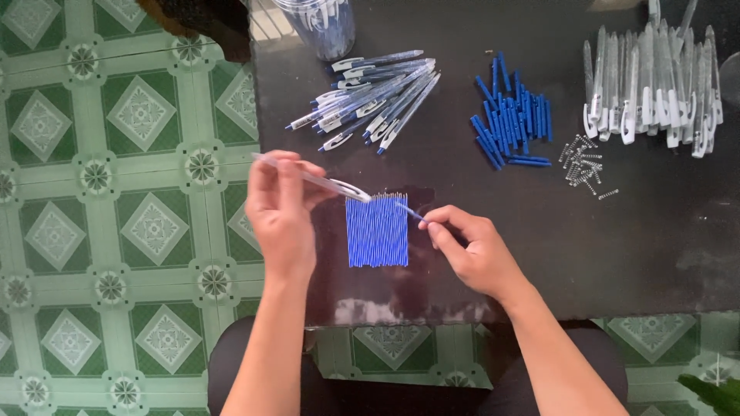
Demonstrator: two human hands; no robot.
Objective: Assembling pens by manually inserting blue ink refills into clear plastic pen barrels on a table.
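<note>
1. Pinched between thumb and fingertips of the left hand (279, 209), left of centre in the frame: a clear pen barrel (312, 179), held slantwise, white clip end pointing lower right.
2. Pinched between thumb and forefinger of the right hand (472, 250), just right of centre: one thin blue refill (408, 209), tip aimed up-left toward the barrel's open end; other fingers curled under.
3. Barrel end and refill tip close together over the top edge of the refill row; touching or not, could not tell.
4. Directly between the two hands, at centre frame: a neat row of blue refills (377, 231), laid side by side, metal tips toward the top.
5. Under everything: a dark glossy table (617, 254), filling the centre and right of the frame.
6. Above the hands, upper centre: a loose pile of finished pens (374, 104), clear with blue and white parts, fanned diagonally.
7. Behind that pile, at the top edge: a clear plastic jar (317, 25) with more pens inside.
8. Upper right of centre: a heap of short blue plastic pieces (512, 119).
9. Just right of those: a small scatter of metal springs (582, 160).
10. Far upper right: a row of empty clear barrels with white clips (655, 85).
11. Left side and bottom strip: green patterned floor tiles (116, 192); dark-clad knees at the bottom edge.
</note>
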